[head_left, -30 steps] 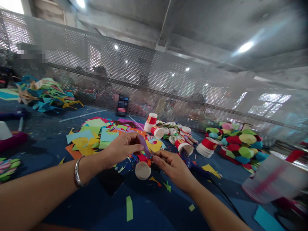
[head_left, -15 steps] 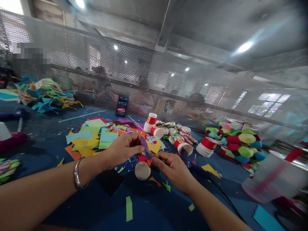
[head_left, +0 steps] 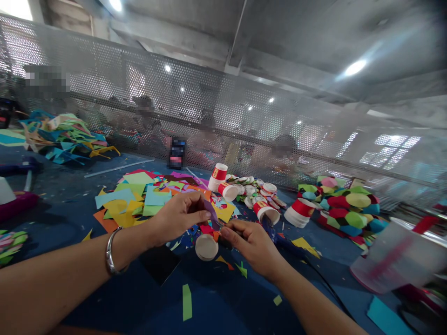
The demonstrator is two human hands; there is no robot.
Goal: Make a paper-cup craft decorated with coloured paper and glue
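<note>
My left hand (head_left: 186, 215), with a silver bangle at its wrist, pinches a small piece of purple paper (head_left: 210, 210). My right hand (head_left: 246, 242) is closed around what look like small scissors (head_left: 220, 224); their thin metal tip meets the lower edge of the paper, and the fingers hide most of the rest. Just below the hands a paper cup (head_left: 206, 247) lies with its pale round end facing me. Red paper bits (head_left: 206, 229) show behind that cup.
Coloured paper sheets (head_left: 131, 190) are heaped behind my left hand. Red-and-white paper cups (head_left: 301, 212) stand and lie further back. A blue glue gun (head_left: 289, 246) with a black cable is right of my right hand, near a translucent bucket (head_left: 387, 256). A perforated screen (head_left: 195, 107) closes the back.
The purple paper shows a shorter lower part than before, and its angle has shifted slightly. The scissors' tip is now more visible at its edge. Both hands have barely moved.
</note>
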